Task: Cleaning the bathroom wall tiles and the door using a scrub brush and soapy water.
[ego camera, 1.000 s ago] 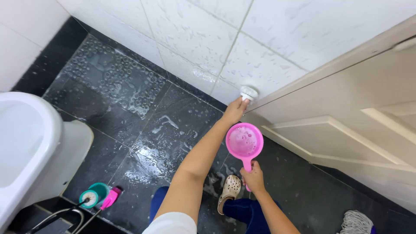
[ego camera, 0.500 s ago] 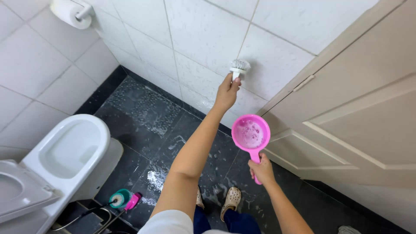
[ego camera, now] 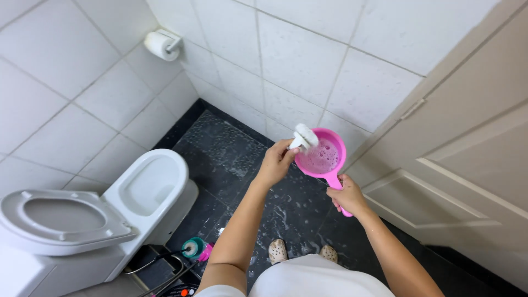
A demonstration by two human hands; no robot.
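Gripping a white brush (ego camera: 304, 137), the left hand (ego camera: 276, 162) dips it for suds into the pink scoop (ego camera: 323, 157), held level by the right hand (ego camera: 346, 195).

Both your arms are bare from the shoulder area down, with no sleeves, watch, rings or gloves showing on your left hand (ego camera: 276, 161) or your right hand (ego camera: 347, 196). You wear a plain white top (ego camera: 316, 279), seen at the bottom edge. On your feet are pale beige clog-style shoes (ego camera: 278, 251) with rows of small round holes across the toes.
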